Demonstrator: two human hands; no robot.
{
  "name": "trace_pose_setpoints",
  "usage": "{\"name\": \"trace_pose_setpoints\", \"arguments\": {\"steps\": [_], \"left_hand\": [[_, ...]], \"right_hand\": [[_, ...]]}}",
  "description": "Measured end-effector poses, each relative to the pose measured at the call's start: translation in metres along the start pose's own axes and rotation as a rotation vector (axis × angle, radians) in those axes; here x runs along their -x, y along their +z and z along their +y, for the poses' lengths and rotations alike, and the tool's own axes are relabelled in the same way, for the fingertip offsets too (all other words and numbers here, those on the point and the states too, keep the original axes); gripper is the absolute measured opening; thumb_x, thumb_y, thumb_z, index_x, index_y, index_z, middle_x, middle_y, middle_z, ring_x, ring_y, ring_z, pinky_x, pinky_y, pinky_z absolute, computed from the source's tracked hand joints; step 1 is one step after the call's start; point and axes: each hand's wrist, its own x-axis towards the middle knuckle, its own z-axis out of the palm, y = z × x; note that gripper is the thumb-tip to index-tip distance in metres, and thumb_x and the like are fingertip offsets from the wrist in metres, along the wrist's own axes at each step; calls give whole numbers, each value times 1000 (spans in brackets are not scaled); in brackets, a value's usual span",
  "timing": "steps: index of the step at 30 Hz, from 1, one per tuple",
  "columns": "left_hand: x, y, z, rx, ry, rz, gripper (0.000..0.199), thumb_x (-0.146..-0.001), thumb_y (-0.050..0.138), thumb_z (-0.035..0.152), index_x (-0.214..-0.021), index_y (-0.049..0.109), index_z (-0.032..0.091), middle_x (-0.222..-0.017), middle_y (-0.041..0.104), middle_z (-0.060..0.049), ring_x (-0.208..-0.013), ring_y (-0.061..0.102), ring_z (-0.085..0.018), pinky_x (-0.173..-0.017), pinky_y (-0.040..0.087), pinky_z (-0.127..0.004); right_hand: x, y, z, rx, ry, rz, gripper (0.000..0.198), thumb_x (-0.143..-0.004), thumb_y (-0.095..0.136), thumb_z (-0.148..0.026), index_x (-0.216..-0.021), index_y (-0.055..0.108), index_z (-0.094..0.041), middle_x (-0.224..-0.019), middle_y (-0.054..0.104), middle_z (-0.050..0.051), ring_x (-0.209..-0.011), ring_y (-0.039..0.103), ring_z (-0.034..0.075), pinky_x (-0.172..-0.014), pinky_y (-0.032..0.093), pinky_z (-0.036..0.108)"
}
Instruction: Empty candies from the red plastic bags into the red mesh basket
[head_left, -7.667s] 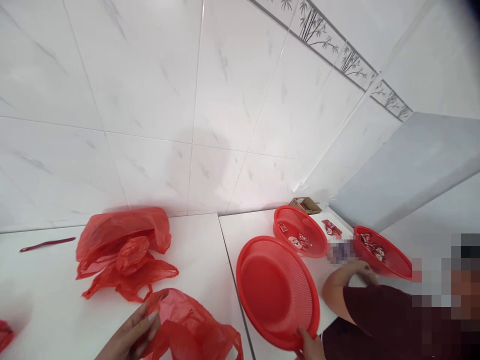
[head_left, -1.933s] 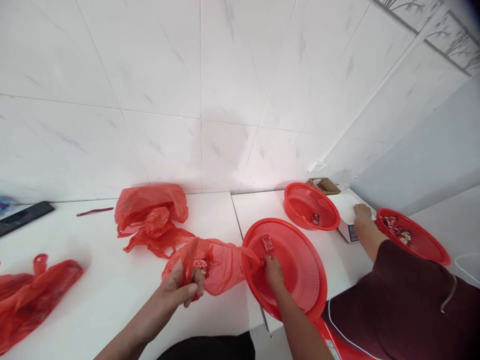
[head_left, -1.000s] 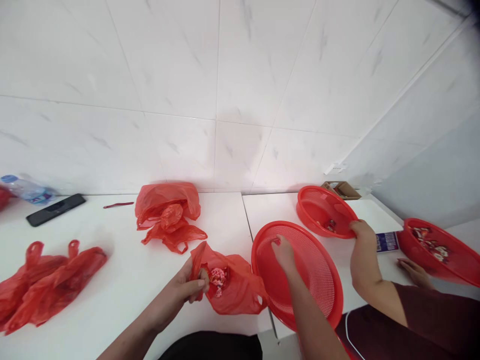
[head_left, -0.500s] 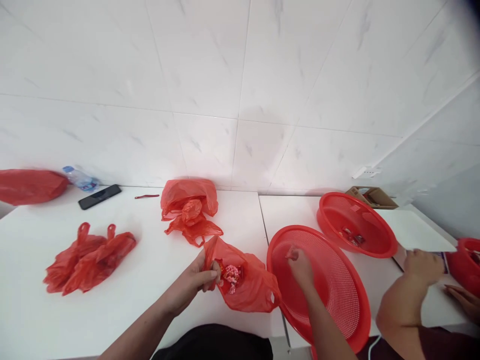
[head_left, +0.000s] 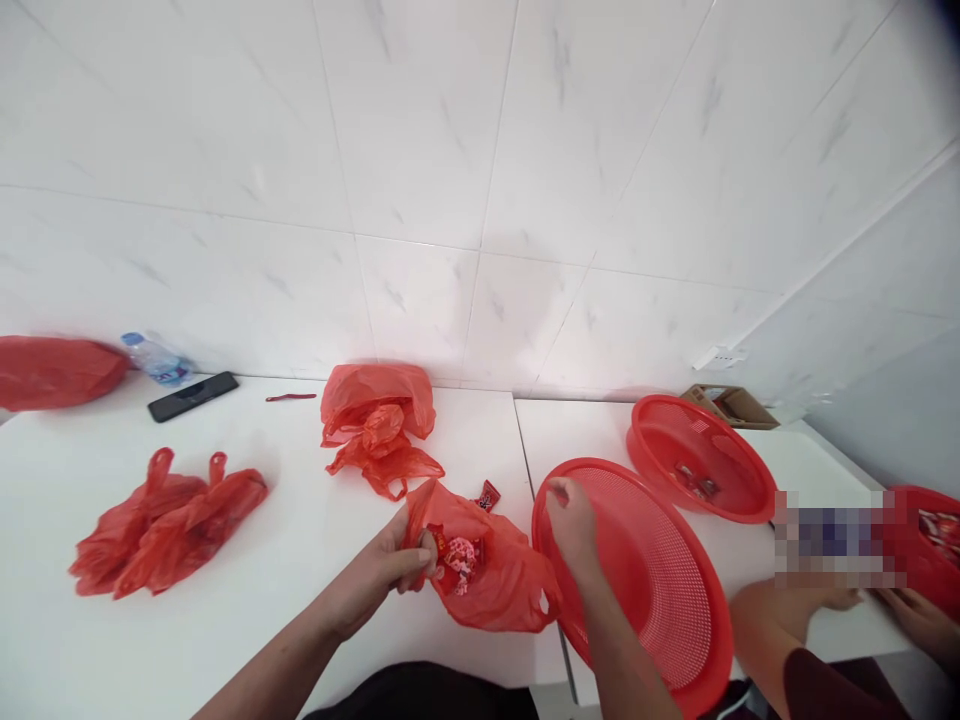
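Observation:
My left hand (head_left: 401, 558) is closed on the edge of a thin red plastic bag (head_left: 510, 575) and keeps its mouth apart. Inside the bag lie small red packets and a pink patterned piece (head_left: 463, 562). My right hand (head_left: 571, 522) is over the left side of a large red plastic basket (head_left: 679, 560), fingers curled, with nothing visible in them. A small red wrapped packet (head_left: 489, 496) shows just behind the bag; whether it is in the air or on the table I cannot tell.
Behind stands a second red basket (head_left: 705, 455) with a few packets, near a cardboard box (head_left: 731, 405). Other red bags (head_left: 379, 400) (head_left: 169, 525), a phone (head_left: 193, 396) and a bottle (head_left: 156, 360) are to the left. A co-worker's arm (head_left: 772, 620) is at right.
My right hand has moved left and up from inside the basket toward its rim; the small red thing it held no longer shows there. A red packet has appeared behind the bag.

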Motion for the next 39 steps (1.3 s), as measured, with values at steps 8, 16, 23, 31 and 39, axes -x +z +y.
{"name": "trace_pose_setpoints", "arguments": {"steps": [8, 16, 23, 31, 39], "left_hand": [[20, -1, 8, 21, -4, 22, 81, -80, 58, 26, -152, 19, 25, -61, 46, 6, -53, 29, -9, -53, 23, -25], [40, -9, 11, 10, 11, 119, 84, -78, 59, 26, -151, 20, 23, -61, 46, 7, -52, 32, -9, -50, 23, -24], [33, -18, 9, 100, 9, 172, 85, -75, 56, 18, -151, 19, 23, -59, 44, 7, -50, 28, -8, -50, 22, -24], [33, -23, 15, 81, 42, 172, 84, -75, 55, 16, -151, 21, 22, -58, 45, 8, -48, 28, -7, -50, 23, -24], [41, -29, 13, 34, 55, 154, 77, -75, 54, 17, -147, 27, 21, -56, 42, 9, -50, 31, -8, -51, 28, -23]], "right_hand": [[-17, 93, -18, 198, -128, -444, 51, -77, 53, -13, -127, 55, -21, -132, 55, 11, -112, 57, 20, -90, 43, 29], [-8, 97, -23, 339, -25, -387, 17, -82, 49, -18, -91, 63, -16, -96, 63, 13, -86, 62, 24, -70, 46, 33], [47, 9, -107, -190, -502, 159, 21, -88, 53, -28, -109, 56, -23, -105, 59, 8, -95, 59, 19, -80, 51, 33], [103, 18, -85, 197, -670, -249, 52, -87, 53, -26, -137, 43, -35, -142, 44, 8, -127, 48, 26, -98, 49, 44], [107, 11, -35, 314, -78, -253, 69, -82, 51, -51, -139, 39, -15, -142, 45, 16, -128, 46, 33, -93, 48, 44]]}}
